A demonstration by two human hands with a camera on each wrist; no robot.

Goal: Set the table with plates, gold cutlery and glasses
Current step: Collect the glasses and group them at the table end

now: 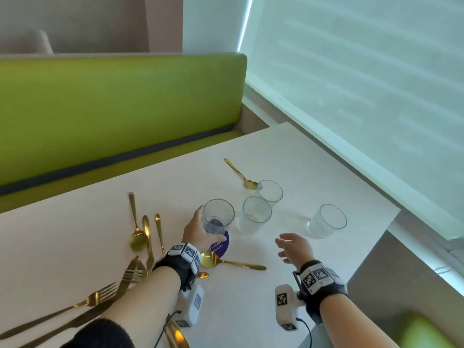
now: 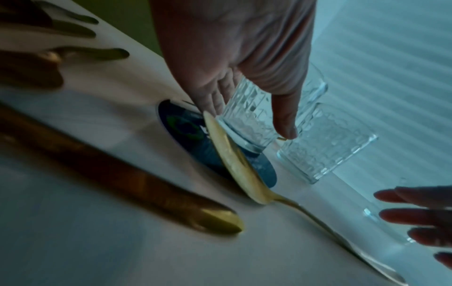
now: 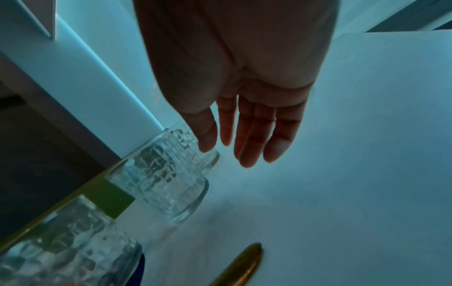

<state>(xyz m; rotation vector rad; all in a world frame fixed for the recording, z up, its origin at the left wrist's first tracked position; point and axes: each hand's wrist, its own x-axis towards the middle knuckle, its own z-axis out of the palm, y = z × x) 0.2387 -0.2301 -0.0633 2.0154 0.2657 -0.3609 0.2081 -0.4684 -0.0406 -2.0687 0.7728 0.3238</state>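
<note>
My left hand grips a clear patterned glass over a round purple coaster; whether its base touches the coaster I cannot tell. In the left wrist view the thumb and fingers wrap that glass. My right hand hovers open above the white table, holding nothing, with its fingers spread near a glass. Three more glasses stand upright. Gold spoons lie close by. No plates are in view.
Several gold spoons, knives and forks lie scattered at the left under my left forearm. A green bench runs along the table's far side. The table's right edge meets a window sill with a drawn blind.
</note>
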